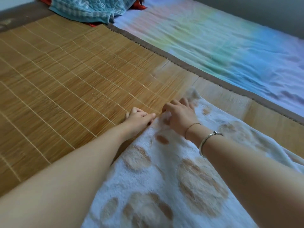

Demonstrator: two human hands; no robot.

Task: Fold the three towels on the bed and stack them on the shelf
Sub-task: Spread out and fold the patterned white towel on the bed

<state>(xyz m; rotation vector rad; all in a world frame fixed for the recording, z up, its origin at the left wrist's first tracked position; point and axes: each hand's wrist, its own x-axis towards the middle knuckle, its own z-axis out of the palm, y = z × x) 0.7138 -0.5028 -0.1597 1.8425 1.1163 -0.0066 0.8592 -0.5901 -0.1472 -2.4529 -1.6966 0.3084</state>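
Observation:
A white towel with tan paw-print patches [164, 170] lies spread on the bamboo mat [65, 79], running from the lower edge toward the centre. My left hand [139, 116] has curled fingers pinching the towel's far left edge. My right hand [179, 112] grips the same far edge a little to the right, fingers curled into the fabric; the image is blurred there. A blue checked towel [88, 7] lies crumpled at the far top of the bed, over something red [139, 6].
A pastel rainbow sheet [230, 46] covers the bed to the right of the mat, past its brown border [181, 63]. A dark wall runs along the top right. No shelf is in view.

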